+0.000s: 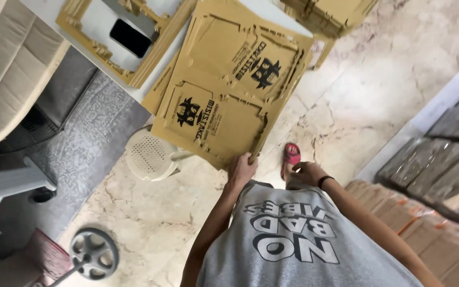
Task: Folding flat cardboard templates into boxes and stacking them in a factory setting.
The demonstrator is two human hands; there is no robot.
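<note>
Left hand (241, 169) gripping near edge of die-cut cardboard sheet stack (229, 85) on white desk (94, 24). Right hand (305, 173) loosely curled, empty, above red sandal (291, 155).

The left hand (241, 169) hides its fingertips behind the cardboard sheets (229, 85). The cardboard pile (328, 13) runs past the top edge.

A single head-worn camera looks steeply down, from near, past the wearer's chest to the marble floor (187, 212).
</note>
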